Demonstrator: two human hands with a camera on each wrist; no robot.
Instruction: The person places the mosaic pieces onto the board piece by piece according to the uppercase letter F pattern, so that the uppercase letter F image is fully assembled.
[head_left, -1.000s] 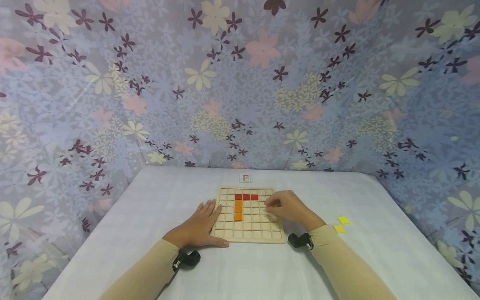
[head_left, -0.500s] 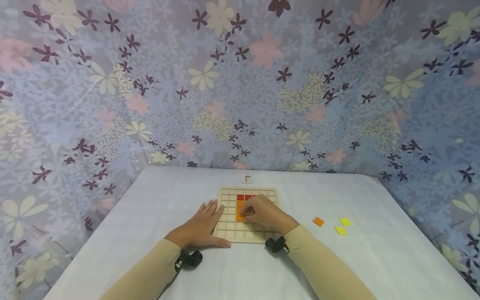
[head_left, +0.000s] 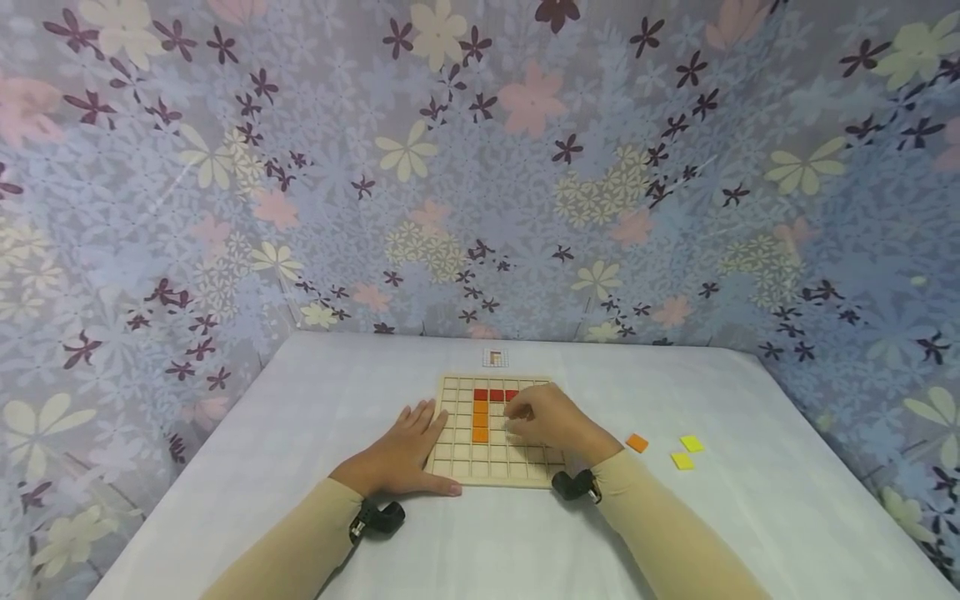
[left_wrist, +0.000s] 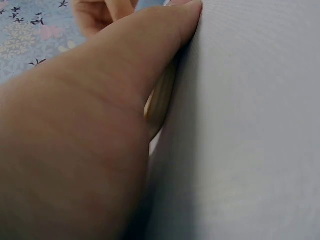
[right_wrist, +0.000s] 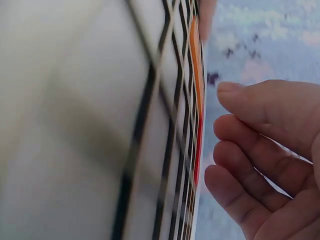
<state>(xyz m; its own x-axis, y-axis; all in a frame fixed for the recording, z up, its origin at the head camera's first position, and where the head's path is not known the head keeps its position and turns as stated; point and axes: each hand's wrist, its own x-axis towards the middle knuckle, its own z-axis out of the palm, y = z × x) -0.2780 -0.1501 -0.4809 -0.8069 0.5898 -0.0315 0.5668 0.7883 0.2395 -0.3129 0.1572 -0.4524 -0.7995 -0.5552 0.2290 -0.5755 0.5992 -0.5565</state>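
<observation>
A square wooden grid board (head_left: 461, 472) lies on the white tabletop. On it, a row of red tiles (head_left: 496, 395) joins a column of orange tiles (head_left: 480, 422) running toward the person. My left hand (head_left: 401, 450) rests spread over the board's left edge, its thumb along the near corner. The left wrist view is mostly filled by that hand (left_wrist: 90, 115). Over the right half of the board is my right hand (head_left: 555, 421), fingers loosely bent. In the right wrist view, its thumb (right_wrist: 270, 100) and fingers hold nothing and stand apart from the grid.
To the right of the board lie a loose orange tile (head_left: 637, 442) and two yellow tiles (head_left: 682, 461). A small printed card (head_left: 495, 358) with a grid pattern lies behind the board. Flowered cloth (head_left: 480, 167) hangs along the back of the table.
My right hand went left from the board's right edge to the orange column, then drew back right. The tiles on the board look the same. My left hand stays put.
</observation>
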